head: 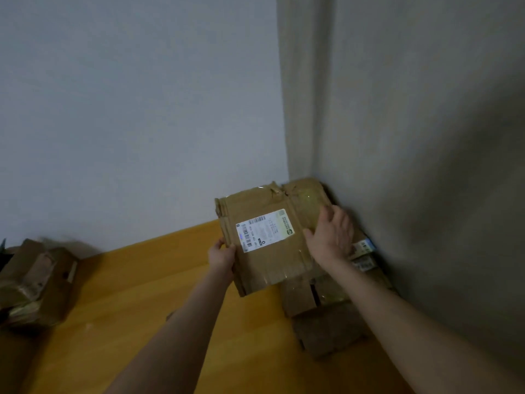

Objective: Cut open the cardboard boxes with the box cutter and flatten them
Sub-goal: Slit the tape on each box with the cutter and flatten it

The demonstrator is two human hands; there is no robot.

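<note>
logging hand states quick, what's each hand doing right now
left hand: closed, gripping the left edge of the flattened cardboard box.
right hand: open, fingers laid flat on the box's right side.

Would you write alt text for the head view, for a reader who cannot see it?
The left hand grips and the right hand presses a flattened box with a white label over a cardboard pile in a corner.

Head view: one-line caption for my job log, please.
Left hand grips the edge of a flattened, labelled box, right hand flat on it, over a pile of cardboard in the corner.
</note>
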